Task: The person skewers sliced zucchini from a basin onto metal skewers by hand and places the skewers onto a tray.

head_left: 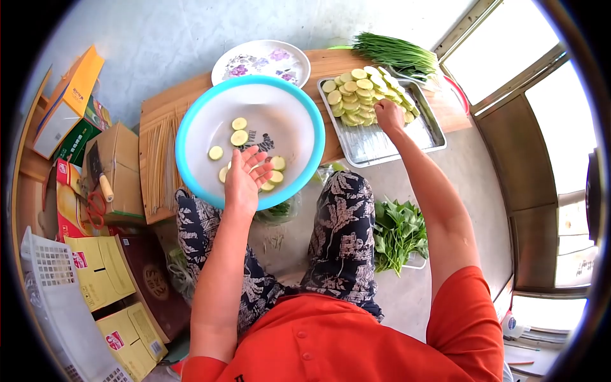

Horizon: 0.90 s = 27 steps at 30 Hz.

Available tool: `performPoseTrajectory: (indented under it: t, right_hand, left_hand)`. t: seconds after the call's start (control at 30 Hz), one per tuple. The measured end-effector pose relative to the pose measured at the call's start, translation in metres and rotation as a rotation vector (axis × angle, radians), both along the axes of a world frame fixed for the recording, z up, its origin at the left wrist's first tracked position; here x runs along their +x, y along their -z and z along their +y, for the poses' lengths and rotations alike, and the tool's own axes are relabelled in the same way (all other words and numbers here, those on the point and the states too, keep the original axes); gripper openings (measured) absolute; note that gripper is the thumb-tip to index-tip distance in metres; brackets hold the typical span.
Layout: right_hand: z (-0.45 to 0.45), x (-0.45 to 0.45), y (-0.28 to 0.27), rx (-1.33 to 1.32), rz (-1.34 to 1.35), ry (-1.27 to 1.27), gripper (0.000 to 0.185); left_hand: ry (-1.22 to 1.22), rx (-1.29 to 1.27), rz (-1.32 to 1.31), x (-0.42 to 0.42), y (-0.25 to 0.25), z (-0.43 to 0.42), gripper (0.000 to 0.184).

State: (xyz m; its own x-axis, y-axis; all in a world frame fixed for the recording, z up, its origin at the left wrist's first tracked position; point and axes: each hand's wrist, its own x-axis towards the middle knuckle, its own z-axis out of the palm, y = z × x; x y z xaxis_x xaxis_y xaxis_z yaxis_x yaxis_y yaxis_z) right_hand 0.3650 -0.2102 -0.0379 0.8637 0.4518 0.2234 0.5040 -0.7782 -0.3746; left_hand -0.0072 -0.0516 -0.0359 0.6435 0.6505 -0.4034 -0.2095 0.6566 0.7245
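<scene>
My left hand (247, 175) is held palm up over the near part of a white basin with a blue rim (186, 143). Its fingers are spread and nothing lies in them. Several round zucchini slices (239, 138) lie loose on the basin floor, some partly hidden behind that hand. At the right, my right hand (389, 116) is closed at the near edge of a heap of zucchini slices (358, 95). What its fingers hold, if anything, is hidden. The heap fills the left and back of a metal tray (375, 151).
Thin wooden skewers (160, 165) lie on the wooden table (153, 114) left of the basin. Behind are a flowered plate (259, 60) and green chives (394, 52). Leafy greens (401, 232) sit low by my right knee. Boxes (118, 169) and red scissors (96, 210) stand left.
</scene>
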Motion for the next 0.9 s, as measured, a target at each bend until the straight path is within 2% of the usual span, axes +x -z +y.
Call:
performPoseTrajectory:
  t: [0.13,0.33,0.4,0.47,0.53,0.6,0.63,0.7,0.77,0.8,0.83,0.9]
  right_hand:
    - [0.004,-0.006,-0.002,-0.009,0.012,-0.032,0.024]
    - [-0.015,-0.066,-0.034,0.139,-0.297,-0.197,0.019]
    - [-0.022,-0.099,-0.036,0.392,-0.045,-0.378,0.019]
    - [-0.031,-0.155,-0.052,0.377,0.319,-0.308,0.020]
    - [-0.040,-0.187,-0.034,0.343,0.337,-0.366,0.022]
    - [-0.044,-0.211,0.000,0.437,0.256,-0.501,0.021]
    - [-0.049,-0.216,0.009,0.213,0.034,-0.543,0.023]
    - [-0.049,-0.220,0.016,0.209,0.136,-0.571,0.024]
    - [-0.047,-0.219,0.014,0.271,0.296,-0.466,0.023]
    - [-0.042,-0.223,0.005,0.406,0.361,-0.456,0.024]
    - [-0.040,-0.220,0.006,0.433,0.383,-0.444,0.024]
    - [-0.038,-0.218,0.006,0.377,0.386,-0.422,0.022]
  left_hand:
    - [-0.009,-0.014,-0.012,-0.001,0.003,0.001,0.048]
    - [-0.069,0.042,-0.040,-0.009,-0.002,0.010,0.040]
    - [-0.083,0.053,-0.052,-0.015,-0.007,0.016,0.038]
    - [-0.124,0.105,-0.083,-0.022,-0.009,0.023,0.037]
    - [-0.170,0.149,-0.110,-0.031,-0.017,0.028,0.034]
    - [-0.243,0.239,-0.109,-0.045,-0.025,0.039,0.033]
    - [-0.293,0.316,-0.102,-0.053,-0.029,0.046,0.031]
    - [-0.376,0.431,-0.039,-0.076,-0.041,0.065,0.030]
    - [-0.428,0.511,0.020,-0.108,-0.044,0.086,0.028]
    - [-0.460,0.542,0.048,-0.122,-0.040,0.098,0.026]
    - [-0.497,0.551,0.062,-0.136,-0.034,0.110,0.026]
    - [-0.573,0.647,0.228,-0.158,-0.011,0.128,0.019]
